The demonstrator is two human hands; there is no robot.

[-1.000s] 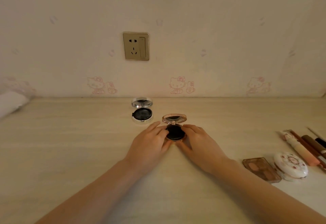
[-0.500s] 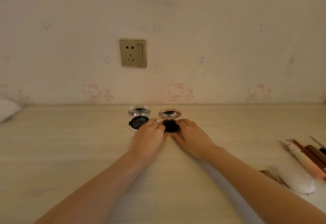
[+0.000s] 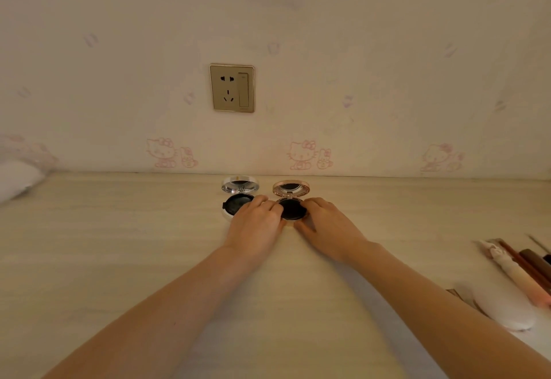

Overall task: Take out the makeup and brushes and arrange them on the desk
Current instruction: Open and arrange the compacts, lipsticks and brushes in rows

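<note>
Two bare hands are meeting over an open rose-gold compact (image 3: 291, 204) standing near the back edge of a pale wooden desk (image 3: 119, 244), its mirrored lid tilted up toward the wall. The left hand (image 3: 256, 223) and the right hand (image 3: 326, 226) are cupping its dark base from either side, fingertips pressing against the rim. Just to its left, an open silver compact (image 3: 237, 196) is sitting partly behind the left fingers. Pencils and brushes (image 3: 524, 268) and a white case (image 3: 504, 308) are lying at far right.
</note>
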